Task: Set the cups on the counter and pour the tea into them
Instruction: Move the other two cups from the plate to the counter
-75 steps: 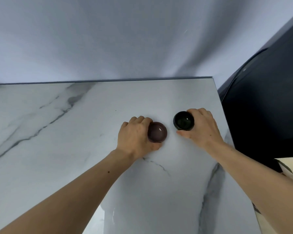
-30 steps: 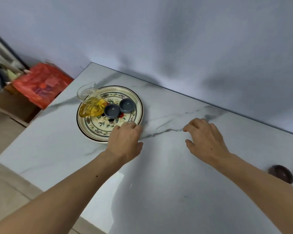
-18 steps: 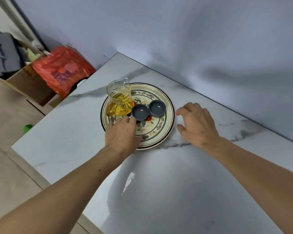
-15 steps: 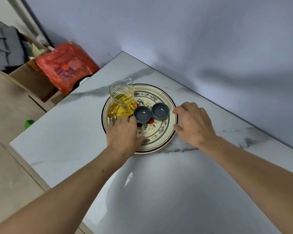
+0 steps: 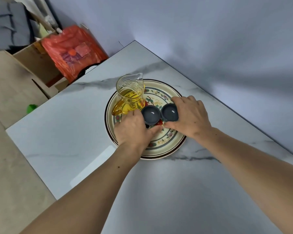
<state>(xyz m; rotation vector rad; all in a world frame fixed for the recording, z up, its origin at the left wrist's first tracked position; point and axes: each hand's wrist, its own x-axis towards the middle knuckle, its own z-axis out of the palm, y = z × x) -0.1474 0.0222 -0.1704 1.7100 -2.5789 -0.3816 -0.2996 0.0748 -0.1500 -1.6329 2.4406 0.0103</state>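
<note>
Counter [image 5: 159, 191]: marble, bare near you.
Left hand [image 5: 134, 130]: on the plate [image 5: 167, 149], fingers curled round the left cup [image 5: 150, 115], which lies at its 1 o'clock.
Right hand [image 5: 189, 117]: clasping the right cup [image 5: 169, 112], at its 9 o'clock.
Cups: side by side, upright, empty; each hand equally near its own.
Pitcher [image 5: 130, 95]: tea inside, 11 o'clock of your left hand, just beside it.
</note>
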